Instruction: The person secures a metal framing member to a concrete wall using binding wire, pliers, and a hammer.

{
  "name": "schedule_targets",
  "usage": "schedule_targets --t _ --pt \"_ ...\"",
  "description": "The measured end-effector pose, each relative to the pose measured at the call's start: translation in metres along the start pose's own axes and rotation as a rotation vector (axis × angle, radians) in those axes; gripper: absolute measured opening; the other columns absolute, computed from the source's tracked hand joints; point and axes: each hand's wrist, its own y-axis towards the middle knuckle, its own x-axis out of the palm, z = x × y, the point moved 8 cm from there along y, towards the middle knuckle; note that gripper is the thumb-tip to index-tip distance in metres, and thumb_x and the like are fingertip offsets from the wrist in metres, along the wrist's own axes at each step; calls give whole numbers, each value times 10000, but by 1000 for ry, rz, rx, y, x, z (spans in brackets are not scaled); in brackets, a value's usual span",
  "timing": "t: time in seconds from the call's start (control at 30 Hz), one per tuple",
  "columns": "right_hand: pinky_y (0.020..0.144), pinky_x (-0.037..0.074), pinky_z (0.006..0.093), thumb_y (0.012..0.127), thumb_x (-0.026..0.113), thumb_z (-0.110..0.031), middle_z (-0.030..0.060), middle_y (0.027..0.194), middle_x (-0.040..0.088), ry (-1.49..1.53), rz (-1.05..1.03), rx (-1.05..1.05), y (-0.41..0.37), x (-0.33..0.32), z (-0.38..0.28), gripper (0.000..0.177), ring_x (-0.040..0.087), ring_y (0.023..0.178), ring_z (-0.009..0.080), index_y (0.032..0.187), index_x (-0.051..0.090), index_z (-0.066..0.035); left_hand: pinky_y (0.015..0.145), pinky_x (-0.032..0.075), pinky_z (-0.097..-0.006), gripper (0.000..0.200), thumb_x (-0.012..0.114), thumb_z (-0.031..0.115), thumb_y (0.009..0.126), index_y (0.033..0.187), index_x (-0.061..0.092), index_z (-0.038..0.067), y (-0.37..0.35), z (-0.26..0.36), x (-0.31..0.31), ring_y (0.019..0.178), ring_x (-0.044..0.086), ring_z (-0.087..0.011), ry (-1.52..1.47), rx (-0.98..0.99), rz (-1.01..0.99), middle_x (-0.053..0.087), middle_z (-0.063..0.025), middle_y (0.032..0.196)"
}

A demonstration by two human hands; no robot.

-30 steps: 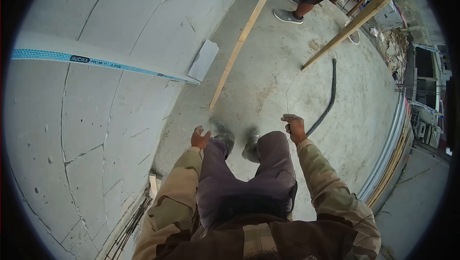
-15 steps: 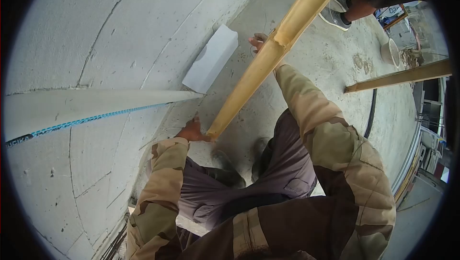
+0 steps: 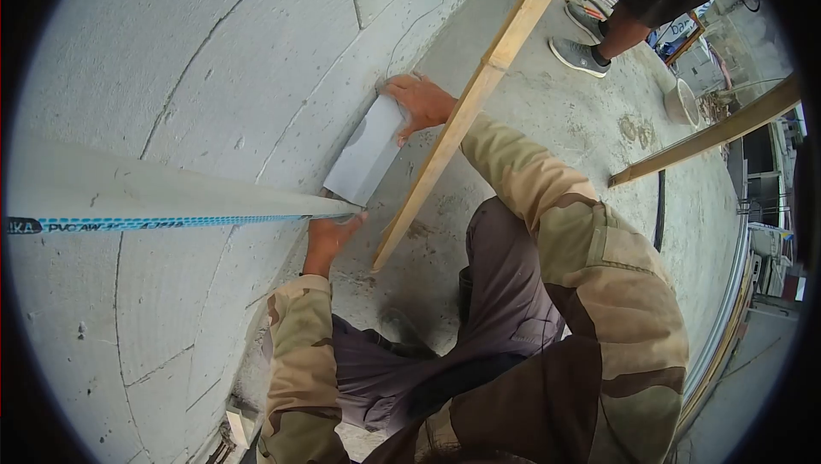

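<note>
My right hand [image 3: 419, 105] is closed over the upper end of a pale, wedge-edged block [image 3: 366, 152], which lies on the floor against the wall. My left hand [image 3: 329, 242] is behind the lower end of a white PVC pipe [image 3: 197, 195] with blue printing, close to the block's lower end. Its thumb shows below the pipe. The other fingers are mostly hidden, so its grip cannot be made out. A wooden batten [image 3: 479, 92] slants across the view, passing in front of my right wrist, with its lower tip near my left hand.
A pale block wall [image 3: 214, 53] fills the left side. Another person's leg and grey shoe [image 3: 580, 57] are at the upper right. A second wooden batten [image 3: 701, 135], a dark hose [image 3: 660, 212] and a bucket [image 3: 682, 103] are on the right over the concrete floor [image 3: 564, 122].
My right hand has moved from beside the batten onto the block's upper end. My left hand has left the batten's lower tip for the space behind the pipe's end.
</note>
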Motion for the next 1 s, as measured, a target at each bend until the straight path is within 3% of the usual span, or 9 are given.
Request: schedule_targets --t 0.2,0.27,0.33,0.43,0.53,0.7,0.83,0.93,1.0 --pt "1233 222 644 847 791 -480 161 1626 330 -309 -348 -54 0 22 2 971 285 1531 346 1595 290 -115 1012 486 -369 611 800 187 887 1382 536 -56 14 -14 -1 1125 647 -264 -107 -63 68 676 -189 1251" --pt "1236 207 658 912 734 -418 145 1665 268 -504 -529 -78 6 36 2 906 251 1552 322 1617 240 -134 958 499 -412 478 810 236 865 1189 634 -68 13 -14 -2 1062 667 -359 -111 -1 125 714 -234 1114" --pt "1217 266 663 878 756 -405 120 1664 288 -536 -457 -145 12 50 22 939 267 1549 328 1614 250 -116 945 500 -418 447 801 251 873 1140 643 -70 13 -18 -4 1042 667 -373 -106 -25 145 713 -234 1091" --pt "1201 291 671 888 730 -388 111 1632 342 -667 -410 -269 12 46 14 877 323 1521 324 1593 294 -101 985 489 -368 508 779 233 903 1289 605 -47 12 -8 -5 1103 656 -284 26 -49 86 702 -188 1203" --pt "1174 349 648 844 772 -339 109 1580 410 -691 -390 -283 18 42 4 834 398 1468 319 1538 387 -84 955 499 -386 461 800 295 898 1184 663 -41 6 -1 -8 1078 663 -305 44 -55 67 713 -202 1150" --pt "1129 453 477 726 872 -199 147 1450 516 -550 -437 -205 -17 -3 25 784 467 1388 366 1396 499 -35 920 520 -434 519 822 444 870 1086 718 -17 9 -20 -4 1080 668 -333 -11 -80 113 722 -217 1115" --pt "1110 467 462 683 918 -163 208 1428 520 -525 -420 239 -79 -60 74 836 480 1356 418 1369 476 17 992 498 -450 582 864 476 807 1107 732 -4 15 -33 -6 1169 641 -363 -55 -128 74 710 -220 1179" --pt "1102 474 458 669 934 -177 233 1375 528 -482 -326 384 -159 -83 106 833 492 1335 433 1336 480 30 1085 444 -468 812 915 527 702 1247 675 -25 10 -40 1 1290 576 -392 51 -58 -128 660 -249 1292" --pt "1099 477 449 667 937 -181 237 1358 530 -464 -304 441 -193 -90 116 830 498 1329 433 1329 480 26 1117 429 -453 1089 955 528 616 1407 507 -72 2 -61 14 1337 533 -413 298 -132 -226 571 -289 1409"
